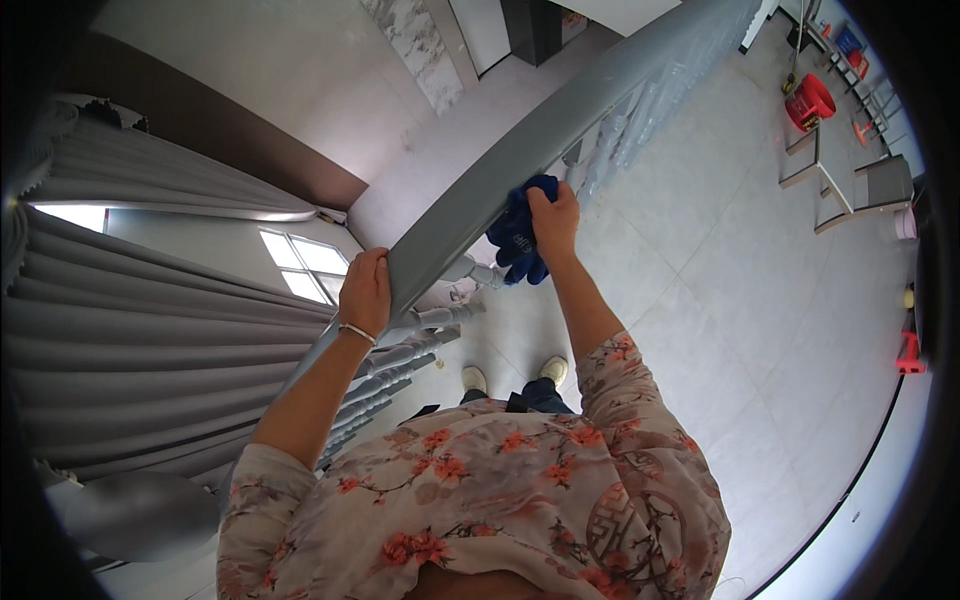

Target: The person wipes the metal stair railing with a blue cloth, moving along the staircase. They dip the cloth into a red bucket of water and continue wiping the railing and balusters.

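Note:
A wide grey handrail (480, 180) runs diagonally in front of me, with turned grey balusters (431, 316) below it. My left hand (367, 291) rests with its fingers curled over the far edge of the rail. In my right hand (553, 217) is a bunched blue work glove (521, 236), pressed against the near side of the rail. Its loose fingers hang down beneath my hand. The balusters at the upper right look wrapped in clear plastic film (649, 112).
Pale floor tiles (697, 247) lie under my feet. A red bucket (811, 101) and a chair (847, 180) stand at the upper right. Long grey curtains (165, 322) hang at the left, and a marble-patterned strip (420, 52) shows beyond the rail.

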A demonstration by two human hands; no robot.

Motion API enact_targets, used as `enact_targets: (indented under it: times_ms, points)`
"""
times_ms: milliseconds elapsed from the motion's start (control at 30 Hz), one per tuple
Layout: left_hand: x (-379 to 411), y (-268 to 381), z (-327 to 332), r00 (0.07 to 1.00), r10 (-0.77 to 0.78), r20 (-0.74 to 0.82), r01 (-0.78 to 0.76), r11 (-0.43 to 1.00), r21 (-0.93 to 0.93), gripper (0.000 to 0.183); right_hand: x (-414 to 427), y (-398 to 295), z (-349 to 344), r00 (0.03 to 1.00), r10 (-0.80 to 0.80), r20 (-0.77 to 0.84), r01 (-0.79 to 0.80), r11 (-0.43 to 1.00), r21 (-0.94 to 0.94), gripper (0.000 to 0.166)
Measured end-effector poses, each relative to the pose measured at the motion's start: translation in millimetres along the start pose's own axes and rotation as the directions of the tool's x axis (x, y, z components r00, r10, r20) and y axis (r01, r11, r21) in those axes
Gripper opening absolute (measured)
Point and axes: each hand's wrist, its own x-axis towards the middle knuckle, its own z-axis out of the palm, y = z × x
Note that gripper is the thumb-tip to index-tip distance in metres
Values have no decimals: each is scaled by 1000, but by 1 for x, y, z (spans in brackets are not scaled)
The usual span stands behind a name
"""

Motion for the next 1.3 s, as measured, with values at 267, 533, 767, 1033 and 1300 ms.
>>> enact_targets:
  times_ms: [267, 533, 767, 1033, 1300]
  points:
    - [2, -2, 0, 1000, 15, -19, -15, 1000, -9, 19, 32, 24, -18, 958, 247, 143, -285, 824, 490, 17]
    - [4, 2, 5, 999, 31, -23, -31, 1000, -4, 19, 104, 1, -29, 962, -109, -251, 115, 993, 9, 21]
    - [4, -6, 5, 1000, 24, 1, -24, 1000, 12, 22, -12, 10, -1, 963, -269, 28, 270, 952, -144, 28]
    - [1, -11, 3, 996, 78, -30, -77, 996, 39, 24, 22, 3, -8, 994, -104, 14, 104, 994, 46, 25]
    - [6, 4, 4, 999, 35, 15, -36, 999, 33, 27, 156, 14, -38, 963, -46, -267, 26, 997, -78, 28]
